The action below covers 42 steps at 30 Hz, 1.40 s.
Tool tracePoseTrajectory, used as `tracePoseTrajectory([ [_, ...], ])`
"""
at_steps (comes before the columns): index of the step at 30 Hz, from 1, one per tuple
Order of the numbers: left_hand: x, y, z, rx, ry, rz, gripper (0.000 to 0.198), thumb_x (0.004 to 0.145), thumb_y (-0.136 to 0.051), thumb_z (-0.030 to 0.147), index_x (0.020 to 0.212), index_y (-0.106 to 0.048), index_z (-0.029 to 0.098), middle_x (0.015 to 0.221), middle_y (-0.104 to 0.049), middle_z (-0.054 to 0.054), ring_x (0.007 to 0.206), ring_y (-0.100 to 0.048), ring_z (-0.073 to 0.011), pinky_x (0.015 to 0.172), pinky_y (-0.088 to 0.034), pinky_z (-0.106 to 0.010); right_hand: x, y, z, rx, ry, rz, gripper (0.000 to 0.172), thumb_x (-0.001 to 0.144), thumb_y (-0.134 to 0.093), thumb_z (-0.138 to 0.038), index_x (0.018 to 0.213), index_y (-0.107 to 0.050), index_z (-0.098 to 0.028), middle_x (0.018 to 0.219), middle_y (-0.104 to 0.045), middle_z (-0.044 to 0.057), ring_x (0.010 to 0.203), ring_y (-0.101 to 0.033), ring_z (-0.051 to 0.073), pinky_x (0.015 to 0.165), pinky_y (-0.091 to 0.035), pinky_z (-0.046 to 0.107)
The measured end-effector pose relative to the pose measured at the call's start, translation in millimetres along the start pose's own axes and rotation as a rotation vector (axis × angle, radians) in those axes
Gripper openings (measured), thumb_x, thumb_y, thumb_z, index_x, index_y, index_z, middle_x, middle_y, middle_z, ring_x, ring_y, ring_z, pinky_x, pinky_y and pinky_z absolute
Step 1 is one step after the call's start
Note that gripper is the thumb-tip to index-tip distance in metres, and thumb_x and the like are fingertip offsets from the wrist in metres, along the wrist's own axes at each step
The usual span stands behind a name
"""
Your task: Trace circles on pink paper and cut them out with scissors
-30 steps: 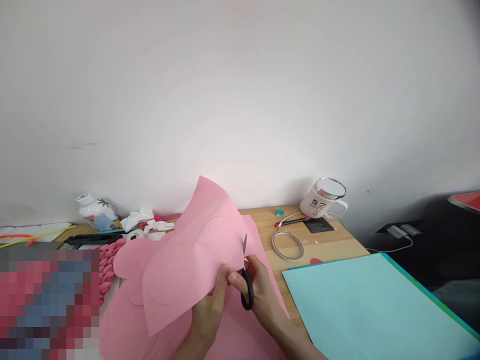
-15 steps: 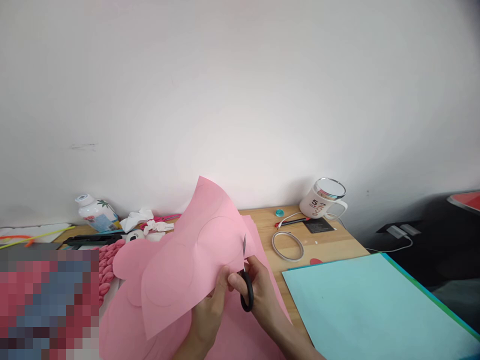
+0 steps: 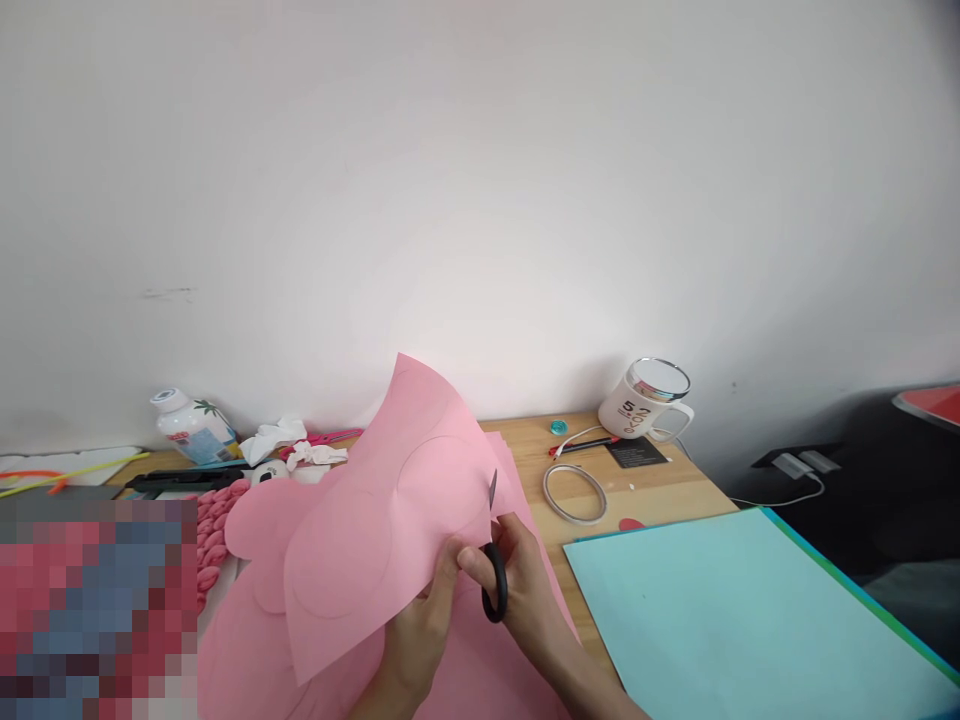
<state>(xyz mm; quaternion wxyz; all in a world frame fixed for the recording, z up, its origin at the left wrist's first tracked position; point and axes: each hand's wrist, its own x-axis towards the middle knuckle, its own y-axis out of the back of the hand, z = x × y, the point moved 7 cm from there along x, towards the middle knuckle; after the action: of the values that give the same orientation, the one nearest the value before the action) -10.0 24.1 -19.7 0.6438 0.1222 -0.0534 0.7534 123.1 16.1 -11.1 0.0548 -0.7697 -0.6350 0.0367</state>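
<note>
A pink paper sheet [image 3: 360,520] with curved pencil outlines is raised and bent in front of me. My left hand [image 3: 424,625] pinches its lower edge, thumb on top and the other fingers hidden beneath. My right hand [image 3: 517,575] grips black-handled scissors [image 3: 496,590], thumb through a loop. One blade shows over the sheet's right part and the other is hidden by the paper. Both hands are close together at the sheet's lower right corner. More pink paper [image 3: 487,665] lies underneath, and a rounded pink cut-out [image 3: 262,515] shows to the left.
A white mug [image 3: 637,405] stands at the back right beside a pen [image 3: 589,445], a black card [image 3: 636,453] and a tape roll [image 3: 575,494]. Light blue sheets [image 3: 742,610] lie at right. A white bottle [image 3: 193,428] and pink braided yarn [image 3: 214,540] are at left.
The visible scissor blade has tilted slightly to the right. The sheet has shifted very slightly, and both hands keep nearly the same place.
</note>
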Motion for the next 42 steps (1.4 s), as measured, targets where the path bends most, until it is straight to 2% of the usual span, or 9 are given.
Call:
tracePoseTrajectory([
  [5, -1.3, -2.1, -3.1, -0.019, 0.009, -0.026, 0.026, 0.069, -0.066, 0.041, 0.076, -0.072, 0.017, 0.076, -0.072, -0.006, 0.08, -0.067, -0.0254, 0.078, -0.055, -0.032, 0.0, -0.7, -3.0, -0.013, -0.004, 0.0, 0.052, 0.057, -0.074, -0.049, 0.058, -0.031, -0.022, 0.054, -0.025, -0.009, 0.049, -0.018, 0.006, 0.041, -0.017, 0.019],
  [8, -1.1, -2.3, 4.0, 0.019, -0.039, -0.028, 0.024, 0.07, -0.065, 0.039, 0.077, -0.071, 0.017, 0.073, -0.072, -0.005, 0.079, -0.068, -0.0243, 0.077, -0.055, -0.031, -0.7, -1.3, -2.0, -0.012, -0.002, -0.006, 0.051, 0.06, -0.071, -0.052, 0.059, -0.03, -0.022, 0.052, -0.024, -0.01, 0.047, -0.018, 0.006, 0.04, -0.016, 0.019],
  [11, -0.5, -2.4, 12.2, 0.051, -0.1, -0.031, 0.022, 0.072, -0.063, 0.035, 0.079, -0.071, 0.016, 0.079, -0.073, -0.005, 0.079, -0.068, -0.0234, 0.075, -0.056, -0.03, -1.1, -1.9, -1.8, -0.009, 0.005, -0.014, 0.05, 0.063, -0.067, -0.054, 0.059, -0.029, -0.022, 0.051, -0.024, -0.01, 0.046, -0.017, 0.006, 0.039, -0.015, 0.019],
  [16, -0.6, -3.0, 15.9, 0.086, -0.181, -0.04, 0.015, 0.075, -0.061, 0.027, 0.079, -0.07, 0.016, 0.078, -0.073, -0.004, 0.075, -0.069, -0.0205, 0.072, -0.056, -0.025, -1.4, -3.2, -6.3, -0.005, 0.009, -0.026, 0.047, 0.062, -0.072, -0.044, 0.059, -0.031, -0.022, 0.052, -0.026, -0.01, 0.047, -0.016, 0.006, 0.039, -0.014, 0.019],
  [20, -0.8, -4.9, 17.3, 0.084, -0.21, -0.056, 0.013, 0.076, -0.059, 0.025, 0.076, -0.07, 0.017, 0.069, -0.072, -0.001, 0.068, -0.069, -0.0182, 0.068, -0.056, -0.022, -1.4, -4.0, -6.1, 0.019, 0.014, -0.03, 0.046, 0.063, -0.072, -0.041, 0.06, -0.031, -0.022, 0.052, -0.026, -0.01, 0.048, -0.016, 0.006, 0.039, -0.015, 0.018],
  [29, -2.3, -4.3, 8.8, 0.078, -0.138, -0.064, 0.016, 0.076, -0.059, 0.029, 0.073, -0.07, 0.017, 0.076, -0.073, -0.003, 0.074, -0.069, -0.0186, 0.07, -0.055, -0.02, -0.4, 0.1, 0.5, -0.032, 0.003, 0.006, 0.042, 0.064, -0.068, -0.042, 0.061, -0.032, -0.022, 0.052, -0.023, -0.01, 0.047, -0.018, 0.006, 0.039, -0.016, 0.018],
  [33, -2.1, -9.5, 11.8, 0.066, -0.097, -0.13, 0.021, 0.077, -0.058, 0.032, 0.066, -0.069, 0.017, 0.066, -0.071, -0.001, 0.067, -0.068, -0.0174, 0.064, -0.055, -0.02, -0.6, -0.4, 1.3, -0.032, -0.002, -0.004, 0.037, 0.066, -0.064, -0.043, 0.063, -0.034, -0.021, 0.051, -0.025, -0.01, 0.046, -0.02, 0.006, 0.039, -0.018, 0.018],
  [37, 0.4, -9.9, 20.5, 0.057, -0.122, -0.109, 0.024, 0.076, -0.058, 0.033, 0.06, -0.067, 0.018, 0.056, -0.068, 0.0, 0.056, -0.065, -0.016, 0.06, -0.055, -0.02, -1.3, -2.1, 3.3, -0.028, -0.031, -0.024, 0.035, 0.068, -0.063, -0.042, 0.063, -0.035, -0.021, 0.05, -0.03, -0.01, 0.043, -0.024, 0.006, 0.038, -0.02, 0.018],
  [42, 0.1, -10.5, 16.7, 0.062, -0.127, -0.121, 0.021, 0.077, -0.057, 0.031, 0.065, -0.07, 0.019, 0.064, -0.07, 0.0, 0.061, -0.066, -0.0158, 0.062, -0.054, -0.019, -1.9, -2.5, 1.6, -0.025, -0.029, -0.025, 0.037, 0.067, -0.064, -0.043, 0.061, -0.035, -0.021, 0.048, -0.033, -0.01, 0.043, -0.026, 0.006, 0.038, -0.021, 0.018],
])
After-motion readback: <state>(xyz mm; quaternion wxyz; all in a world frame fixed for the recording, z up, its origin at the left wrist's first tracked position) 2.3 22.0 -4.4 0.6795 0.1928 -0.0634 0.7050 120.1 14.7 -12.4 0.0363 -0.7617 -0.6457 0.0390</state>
